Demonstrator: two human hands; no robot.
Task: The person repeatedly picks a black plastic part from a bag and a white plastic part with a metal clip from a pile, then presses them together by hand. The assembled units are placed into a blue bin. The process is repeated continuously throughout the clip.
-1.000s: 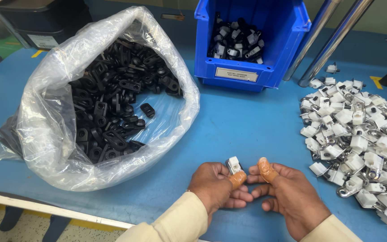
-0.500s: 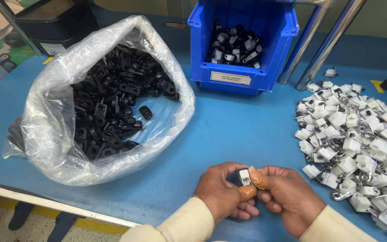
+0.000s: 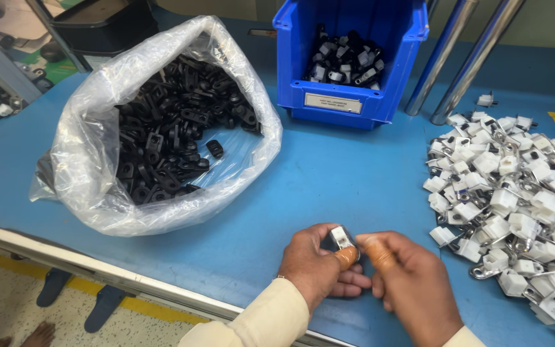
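Head view: left hand (image 3: pixel 316 266) half-hides small part (image 3: pixel 340 238).

Small part (image 3: pixel 340 238) mostly hidden between left hand (image 3: pixel 316 266) and blurred right hand (image 3: pixel 412 283)

The bench (image 3: pixel 354 186) is plain blue with a pale front edge. On it, a clear, shiny plastic bag (image 3: pixel 91 160) shows glossy black clips (image 3: pixel 175 128) inside. Right of the bag, the bin (image 3: pixel 361 58) is bright blue with a white label and black and white parts. Further right of the bag, the heap of clips (image 3: pixel 515 199) is white with silver metal. The small part (image 3: pixel 340 238) is white and black, and the sleeves (image 3: pixel 271 318) are cream.
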